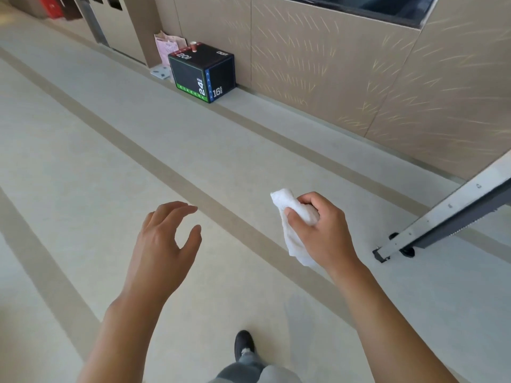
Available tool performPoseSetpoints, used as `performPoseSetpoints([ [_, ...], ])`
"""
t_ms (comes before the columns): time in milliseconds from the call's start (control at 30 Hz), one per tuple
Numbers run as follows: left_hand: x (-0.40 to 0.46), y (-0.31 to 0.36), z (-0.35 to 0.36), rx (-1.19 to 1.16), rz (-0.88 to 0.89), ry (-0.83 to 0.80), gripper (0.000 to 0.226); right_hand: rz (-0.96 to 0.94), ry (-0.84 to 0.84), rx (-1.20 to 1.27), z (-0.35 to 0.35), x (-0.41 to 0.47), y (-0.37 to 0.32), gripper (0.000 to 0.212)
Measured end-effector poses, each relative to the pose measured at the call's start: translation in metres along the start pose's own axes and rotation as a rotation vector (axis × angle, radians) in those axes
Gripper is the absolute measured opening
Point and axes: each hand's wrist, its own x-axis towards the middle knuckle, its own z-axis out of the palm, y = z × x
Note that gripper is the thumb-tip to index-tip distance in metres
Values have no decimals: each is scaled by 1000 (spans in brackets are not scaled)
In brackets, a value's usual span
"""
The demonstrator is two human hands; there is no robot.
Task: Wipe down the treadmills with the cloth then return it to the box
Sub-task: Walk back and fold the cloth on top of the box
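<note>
My right hand (322, 230) is closed around a crumpled white cloth (294, 225), which hangs down from my fist over the floor. My left hand (166, 241) hovers to its left, fingers apart and holding nothing. A black box (203, 71) with the numbers 20, 24 and 16 on its faces stands on the floor against the wall, far ahead of both hands. The rear end of a treadmill frame (448, 214), grey and black, reaches in from the right edge, to the right of my right hand.
A small cup (193, 47) stands on the box's top. Paper bags (170, 45) lean against the wall behind the box. A beige panelled wall (359, 78) runs along the right. My shoe (244, 344) is on the pale striped floor (110, 175).
</note>
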Motion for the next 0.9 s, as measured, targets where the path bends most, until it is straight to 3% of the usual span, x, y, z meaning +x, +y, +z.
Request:
performPoseSetpoints([
  [533, 176, -96, -10, -31, -133, 90, 35, -94, -117, -17, 118, 201, -40, 16],
  [900, 371, -132, 30, 12, -228, 114, 34, -110, -217, 20, 189, 435, -36, 14],
])
